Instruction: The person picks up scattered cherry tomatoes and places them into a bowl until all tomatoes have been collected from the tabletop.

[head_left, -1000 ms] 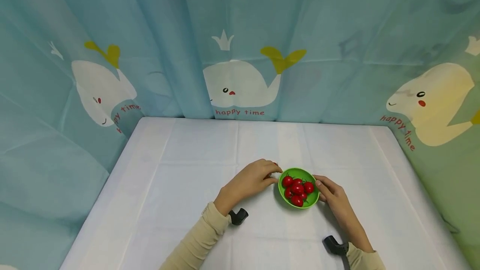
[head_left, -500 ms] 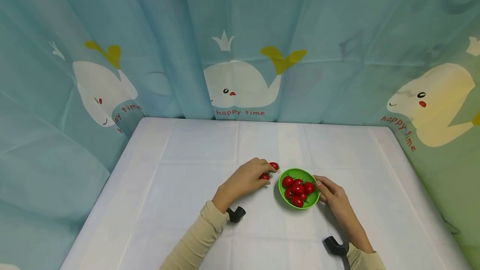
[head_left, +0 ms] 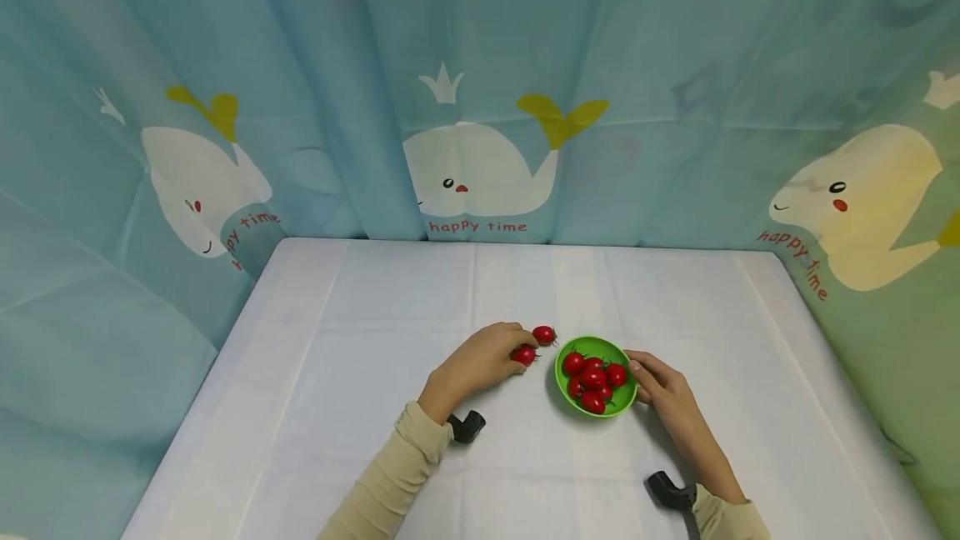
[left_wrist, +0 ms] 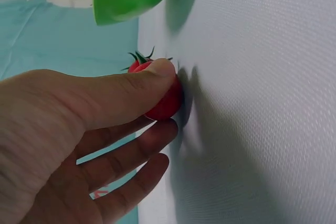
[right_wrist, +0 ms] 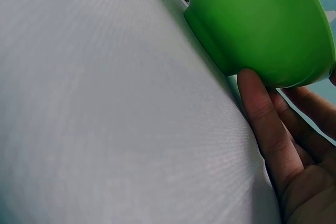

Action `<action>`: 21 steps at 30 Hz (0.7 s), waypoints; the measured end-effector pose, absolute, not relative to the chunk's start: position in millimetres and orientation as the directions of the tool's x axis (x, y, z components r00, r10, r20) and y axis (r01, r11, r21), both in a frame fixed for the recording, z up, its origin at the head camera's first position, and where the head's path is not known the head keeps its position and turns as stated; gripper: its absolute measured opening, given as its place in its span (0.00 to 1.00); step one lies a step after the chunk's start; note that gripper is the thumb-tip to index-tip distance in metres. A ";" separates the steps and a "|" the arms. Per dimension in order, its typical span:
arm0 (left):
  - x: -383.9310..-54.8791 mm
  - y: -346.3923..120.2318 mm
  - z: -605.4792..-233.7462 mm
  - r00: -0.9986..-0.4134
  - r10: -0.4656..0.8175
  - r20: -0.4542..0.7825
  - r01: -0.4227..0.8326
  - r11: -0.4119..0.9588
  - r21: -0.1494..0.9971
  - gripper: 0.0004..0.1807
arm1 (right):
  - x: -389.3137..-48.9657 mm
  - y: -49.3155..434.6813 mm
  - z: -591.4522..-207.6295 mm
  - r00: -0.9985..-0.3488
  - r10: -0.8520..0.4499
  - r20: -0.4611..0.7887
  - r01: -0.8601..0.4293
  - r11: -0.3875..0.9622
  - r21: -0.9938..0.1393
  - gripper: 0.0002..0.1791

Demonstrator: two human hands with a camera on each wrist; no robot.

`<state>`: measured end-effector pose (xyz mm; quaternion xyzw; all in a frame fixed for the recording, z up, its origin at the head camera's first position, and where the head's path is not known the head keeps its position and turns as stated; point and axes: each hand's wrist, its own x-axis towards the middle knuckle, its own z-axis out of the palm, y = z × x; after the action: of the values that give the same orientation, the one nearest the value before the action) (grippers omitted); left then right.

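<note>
My left hand (head_left: pixel 480 362) pinches a red cherry tomato (head_left: pixel 523 355) between thumb and fingertips, low over the white cloth; the tomato's green stalk (left_wrist: pixel 140 57) points toward the bowl in the left wrist view. Just beyond lies a second cherry tomato (head_left: pixel 543 335) on the cloth. To the right stands a green bowl (head_left: pixel 560 387) with several cherry tomatoes (head_left: pixel 592 378) inside. My right hand (head_left: pixel 667 392) holds the bowl at its right side, the thumb at the rim and the fingers against the outer wall (right_wrist: pixel 262 30).
A white cloth (head_left: pixel 360 407) covers the table. Behind it and along both sides hangs a blue-green curtain (head_left: pixel 337 107) printed with whales. Black wrist mounts (head_left: pixel 468 427) show beside both sleeves.
My left hand has drawn back leftward from the bowl, bringing the pinched tomato and the one behind it into clear view. My right hand stays at the bowl.
</note>
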<state>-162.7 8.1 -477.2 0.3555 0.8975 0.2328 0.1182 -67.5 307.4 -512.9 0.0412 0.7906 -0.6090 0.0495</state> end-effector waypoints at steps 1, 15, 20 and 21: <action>-162.6 7.9 -477.3 -0.718 0.694 -0.046 0.583 0.636 0.506 0.18 | -67.4 307.4 -512.8 -0.992 0.006 -0.127 0.124 0.257 -0.958 0.27; -159.7 9.6 -470.1 -0.715 0.699 -0.016 0.567 0.594 0.570 0.17 | -68.8 307.6 -512.7 -0.993 -0.002 -0.116 0.111 0.271 -0.956 0.27; -156.8 12.0 -462.7 -0.689 0.725 0.001 0.583 0.554 0.594 0.18 | -69.0 308.5 -511.9 -0.989 0.015 -0.146 0.145 0.275 -0.951 0.28; -155.9 12.4 -461.3 -0.683 0.731 0.003 0.587 0.547 0.597 0.19 | -68.6 308.7 -512.2 -0.988 0.018 -0.154 0.153 0.273 -0.950 0.28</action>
<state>-155.9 12.4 -461.3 0.3784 0.8706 0.2890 0.1242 -68.6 308.7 -512.2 0.0537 0.7959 -0.6004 0.0564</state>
